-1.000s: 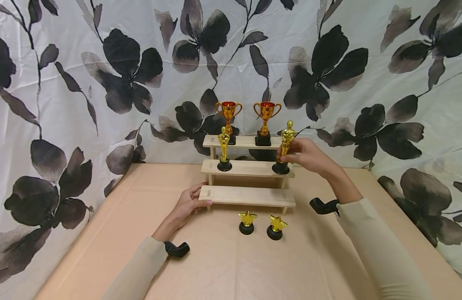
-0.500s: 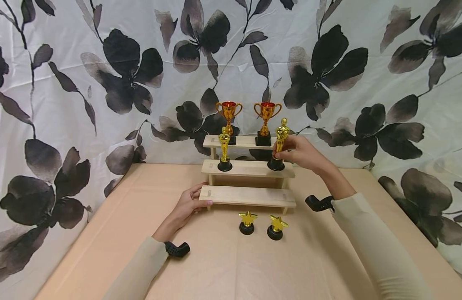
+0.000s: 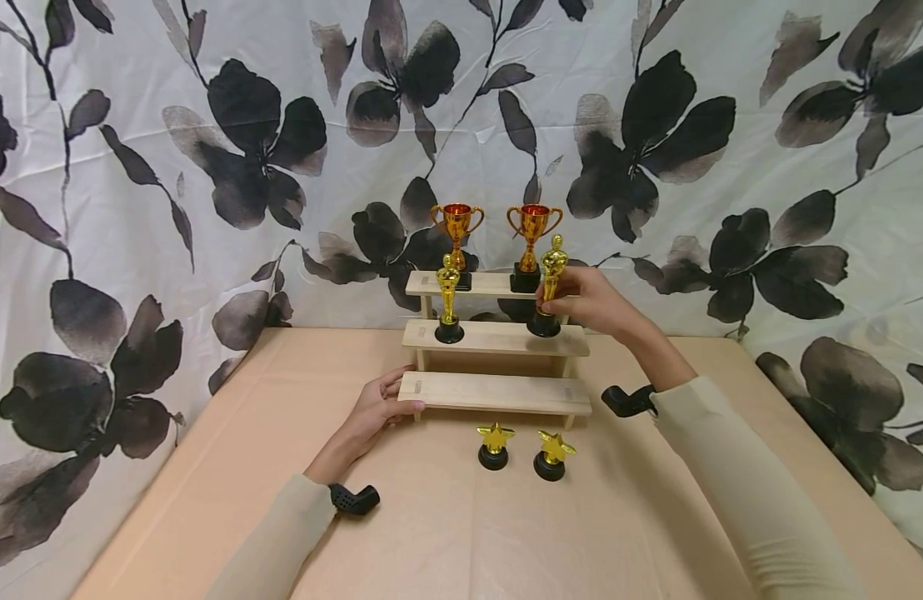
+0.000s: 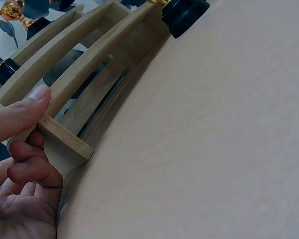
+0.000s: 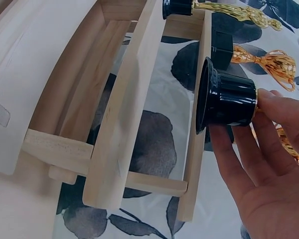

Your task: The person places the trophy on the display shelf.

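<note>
a three-step stand (image 3: pixel 496 392) sits far on the table (image 3: pixel 446 533). two cup trophies (image 3: pixel 457 223) stand on its top step, two statuettes (image 3: pixel 448 310) on the middle step, left and right. two star trophies (image 3: pixel 494 445) stand near, before the bottom step.

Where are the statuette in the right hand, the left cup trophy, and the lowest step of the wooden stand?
statuette (image 3: pixel 553 265), head view, golden body
left cup trophy (image 3: pixel 457 220), head view, cup bowl
lowest step (image 3: pixel 499 392), head view, bare top surface
</note>
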